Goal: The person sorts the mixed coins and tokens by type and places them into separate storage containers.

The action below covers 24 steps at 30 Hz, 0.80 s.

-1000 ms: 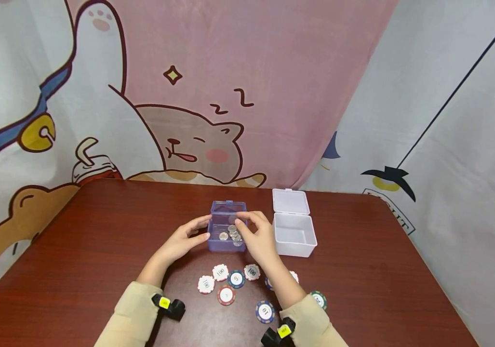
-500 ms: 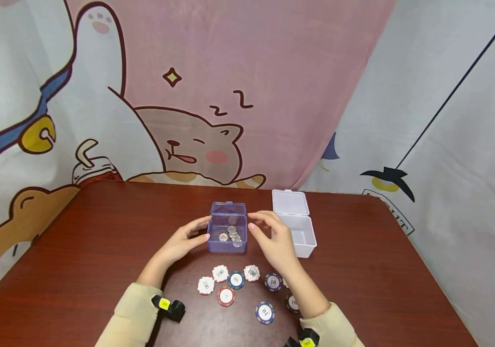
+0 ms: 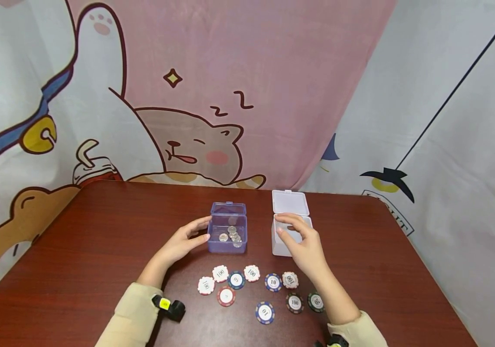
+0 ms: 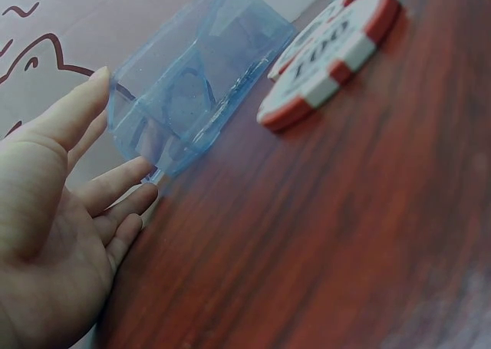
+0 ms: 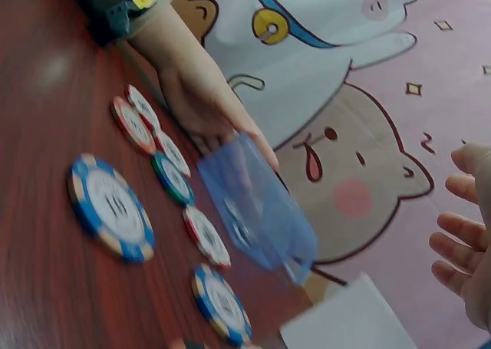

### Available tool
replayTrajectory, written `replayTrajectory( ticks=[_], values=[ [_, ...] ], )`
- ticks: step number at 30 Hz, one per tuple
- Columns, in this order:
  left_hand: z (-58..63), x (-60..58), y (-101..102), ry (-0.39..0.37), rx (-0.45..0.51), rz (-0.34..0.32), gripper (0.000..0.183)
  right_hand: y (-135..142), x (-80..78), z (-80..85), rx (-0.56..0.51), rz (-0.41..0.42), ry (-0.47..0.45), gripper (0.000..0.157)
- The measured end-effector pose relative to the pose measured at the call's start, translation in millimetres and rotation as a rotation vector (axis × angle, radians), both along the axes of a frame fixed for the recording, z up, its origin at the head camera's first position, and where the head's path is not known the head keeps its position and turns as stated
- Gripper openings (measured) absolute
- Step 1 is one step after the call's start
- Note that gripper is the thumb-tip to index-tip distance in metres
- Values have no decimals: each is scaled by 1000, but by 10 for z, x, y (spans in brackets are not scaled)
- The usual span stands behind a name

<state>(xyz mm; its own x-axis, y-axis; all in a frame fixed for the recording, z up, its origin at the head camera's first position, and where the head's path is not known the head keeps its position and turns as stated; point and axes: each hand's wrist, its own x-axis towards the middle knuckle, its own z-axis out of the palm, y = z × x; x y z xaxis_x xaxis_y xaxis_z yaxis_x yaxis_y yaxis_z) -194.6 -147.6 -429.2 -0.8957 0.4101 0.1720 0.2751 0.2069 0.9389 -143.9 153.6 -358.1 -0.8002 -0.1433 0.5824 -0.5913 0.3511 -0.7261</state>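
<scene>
Head view: the purple box (image 3: 217, 247) is set upright on the table (image 3: 121, 250), its hinged lid (image 3: 228, 207) tipped back, and coins (image 3: 232, 230) are seen on its floor, several bunched toward the right wall and one lying apart. Thin, clear plastic is suggested, so the box should be light and stiff, easily slid on the smooth surface and best steadied low on its side walls. The coins are probably hard and slick; each is best taken by its rim between thumb and forefinger, since the bunched ones may skid. The box's left side is touched by the left hand (image 3: 182, 241), whose fingers are loosely extended, thumb and forefinger spread rather than clamped. The right hand (image 3: 305, 241) is held over the white box (image 3: 279, 247), with the forearm (image 3: 338, 294) slanted in from the lower right; its fingers are parted in the right wrist view and nothing is seen pinched, though contact with the white box cannot be made out. Poker chips (image 3: 220, 273) are scattered in front of both boxes.
</scene>
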Motion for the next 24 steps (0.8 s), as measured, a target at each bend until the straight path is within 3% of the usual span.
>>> replayTrajectory(
  ticks=[5, 16, 24],
  values=[
    [-12, -3, 2, 8, 4, -4, 53, 210, -27, -43, -9, -16, 0, 24],
    [-25, -7, 6, -5, 8, -3, 50, 706, -137, -277, -25, -76, -94, 26],
    [-29, -12, -5, -1, 14, -5, 50, 911, -208, -458, -80, -51, -213, 31]
  ],
)
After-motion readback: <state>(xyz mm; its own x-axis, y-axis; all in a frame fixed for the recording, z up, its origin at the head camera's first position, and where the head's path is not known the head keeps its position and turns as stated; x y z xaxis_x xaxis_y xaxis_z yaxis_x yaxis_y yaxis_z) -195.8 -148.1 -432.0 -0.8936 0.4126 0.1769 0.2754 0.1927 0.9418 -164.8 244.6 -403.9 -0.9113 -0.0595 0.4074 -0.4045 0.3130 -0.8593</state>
